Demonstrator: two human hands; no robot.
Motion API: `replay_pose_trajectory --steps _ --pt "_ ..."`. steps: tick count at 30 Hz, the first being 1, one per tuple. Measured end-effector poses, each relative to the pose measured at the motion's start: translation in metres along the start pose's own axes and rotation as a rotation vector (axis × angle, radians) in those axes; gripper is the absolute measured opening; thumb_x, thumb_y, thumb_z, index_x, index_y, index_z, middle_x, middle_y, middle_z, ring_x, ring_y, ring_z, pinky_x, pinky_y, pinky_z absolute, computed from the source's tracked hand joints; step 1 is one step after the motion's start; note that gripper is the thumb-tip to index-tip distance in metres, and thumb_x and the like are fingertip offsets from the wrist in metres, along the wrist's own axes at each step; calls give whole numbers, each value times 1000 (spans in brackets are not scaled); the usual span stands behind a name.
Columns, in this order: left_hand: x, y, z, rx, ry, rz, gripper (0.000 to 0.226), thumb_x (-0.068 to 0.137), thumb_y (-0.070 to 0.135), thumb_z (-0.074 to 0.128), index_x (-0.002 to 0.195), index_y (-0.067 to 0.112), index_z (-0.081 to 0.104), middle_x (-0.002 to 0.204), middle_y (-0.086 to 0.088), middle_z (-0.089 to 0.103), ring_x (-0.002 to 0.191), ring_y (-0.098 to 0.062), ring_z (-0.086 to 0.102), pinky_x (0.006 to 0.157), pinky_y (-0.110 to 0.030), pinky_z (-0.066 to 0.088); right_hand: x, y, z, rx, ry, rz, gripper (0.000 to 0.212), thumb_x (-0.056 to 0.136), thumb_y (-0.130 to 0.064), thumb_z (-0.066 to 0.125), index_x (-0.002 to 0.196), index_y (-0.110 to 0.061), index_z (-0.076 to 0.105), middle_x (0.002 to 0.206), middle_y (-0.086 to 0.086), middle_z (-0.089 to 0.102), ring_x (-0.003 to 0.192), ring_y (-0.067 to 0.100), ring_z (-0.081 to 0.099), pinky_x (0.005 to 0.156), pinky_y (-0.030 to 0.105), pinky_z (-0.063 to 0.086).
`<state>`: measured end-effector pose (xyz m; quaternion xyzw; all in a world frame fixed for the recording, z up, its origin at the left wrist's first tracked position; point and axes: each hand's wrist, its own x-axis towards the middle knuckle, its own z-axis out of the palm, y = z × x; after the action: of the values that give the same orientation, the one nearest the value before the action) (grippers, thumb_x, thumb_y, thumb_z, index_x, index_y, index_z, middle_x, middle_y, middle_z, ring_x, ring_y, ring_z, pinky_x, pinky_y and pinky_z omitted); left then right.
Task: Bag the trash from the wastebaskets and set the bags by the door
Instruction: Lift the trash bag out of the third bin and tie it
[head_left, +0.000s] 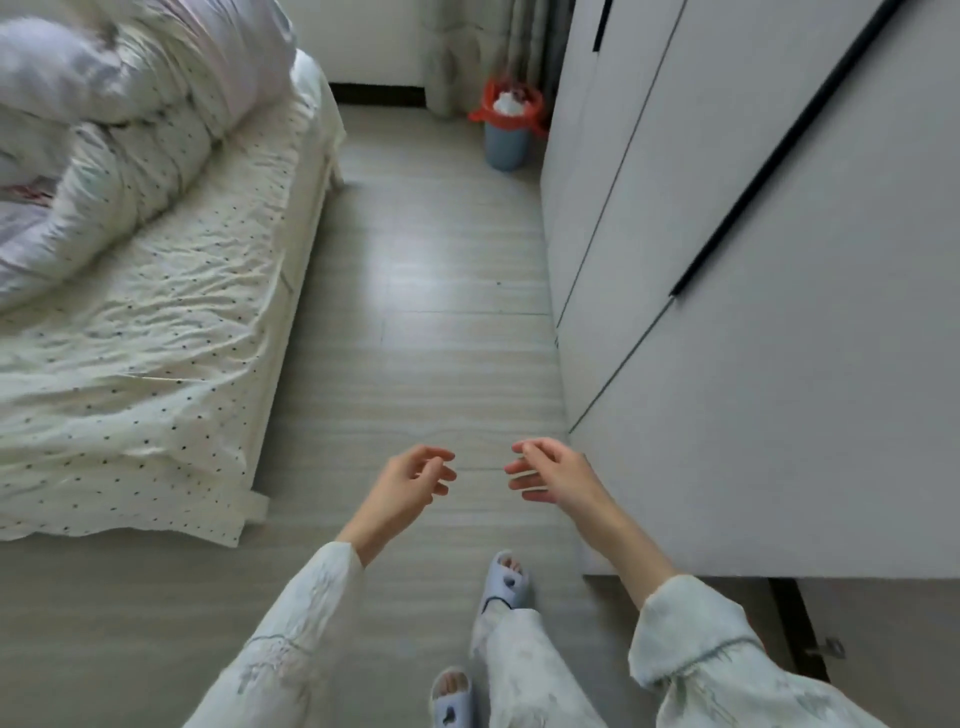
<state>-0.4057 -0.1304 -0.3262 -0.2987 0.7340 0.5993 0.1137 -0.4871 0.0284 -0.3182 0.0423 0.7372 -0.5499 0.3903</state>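
Observation:
A blue wastebasket (505, 145) stands on the floor at the far end of the aisle, beside the wardrobe. A red bag (511, 111) lines it, its edges folded out over the rim, and white crumpled trash (509, 101) fills the top. My left hand (410, 480) and my right hand (553, 470) hang in front of me over the floor, far from the basket. Both have loosely curled fingers and hold nothing.
A bed (156, 312) with a dotted white sheet and a bunched quilt fills the left side. A white wardrobe (753, 286) with black handle strips lines the right. The grey wood-look floor (441, 338) runs between them. Curtains (467, 47) hang behind the basket.

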Motion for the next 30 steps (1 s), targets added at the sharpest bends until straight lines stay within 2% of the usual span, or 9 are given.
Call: replay_pose_trajectory --steps 4,8,14,23,30 --pt "77 39 -44 -43 50 0 22 95 10 37 101 14 57 81 2 62 69 -10 57 55 -9 41 84 -61 0 -3 8 -32 17 97 -17 40 97 -13 56 80 1 63 67 15 59 62 22 46" --pt "171 95 -89 -38 127 24 21 94 9 37 97 16 56 85 -3 63 70 -12 58 63 -19 42 179 -142 -8 4 11 -76 18 97 -18 41 98 -12 58 81 2 64 70 16 60 66 25 47" --pt "289 198 -147 -34 142 74 20 94 12 39 100 17 58 88 -2 64 75 -13 59 67 -21 45 295 -281 -23 -8 11 -144 19 97 -17 41 100 -10 59 81 2 64 71 16 61 68 26 49" --pt "501 280 -242 -64 166 54 20 94 12 40 94 19 59 85 0 64 74 -15 59 64 -20 44 501 -427 -21 -6 15 -148 19 97 -16 40 99 -10 58 81 2 64 72 17 61 67 26 49" --pt "709 382 -324 -77 134 68 21 94 9 39 96 15 59 84 -2 64 70 -13 58 63 -22 43 678 -565 -24 49 100 -143 20 97 -18 42 86 -18 59 82 3 65 72 18 61 67 27 49"
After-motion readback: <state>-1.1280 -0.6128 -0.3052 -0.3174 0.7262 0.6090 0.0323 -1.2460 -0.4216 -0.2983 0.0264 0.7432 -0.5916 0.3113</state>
